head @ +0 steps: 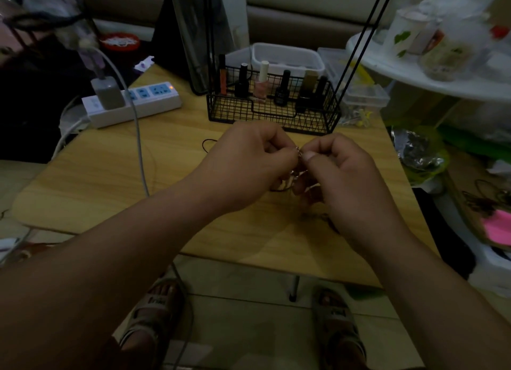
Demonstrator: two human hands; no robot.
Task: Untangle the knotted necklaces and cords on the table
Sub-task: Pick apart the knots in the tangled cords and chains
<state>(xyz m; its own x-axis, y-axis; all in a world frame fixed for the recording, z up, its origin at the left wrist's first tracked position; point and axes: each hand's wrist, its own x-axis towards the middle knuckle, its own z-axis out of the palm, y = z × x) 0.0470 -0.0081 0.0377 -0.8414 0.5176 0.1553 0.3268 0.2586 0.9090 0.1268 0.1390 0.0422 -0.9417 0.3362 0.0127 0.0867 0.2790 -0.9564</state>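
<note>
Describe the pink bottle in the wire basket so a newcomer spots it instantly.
On the wooden table, at the far edge, a black wire basket holds a row of small bottles. The pink bottle is third from the left. It alone has a pale pink body and white cap; the bottles either side are black.

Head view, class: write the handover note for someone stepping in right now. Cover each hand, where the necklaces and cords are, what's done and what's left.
Left hand: pinches the necklace with its fingertips, above the table.
Right hand: pinches the same necklace from the other side, its thumb close to the left fingertips.
More chain hangs below the hands. A black cord lies on the table beside the left hand, in front of the wire basket.
Done: nothing visibly freed; the knot is too small to make out.
Left: loosen this tangle, then separate the cords.
</note>
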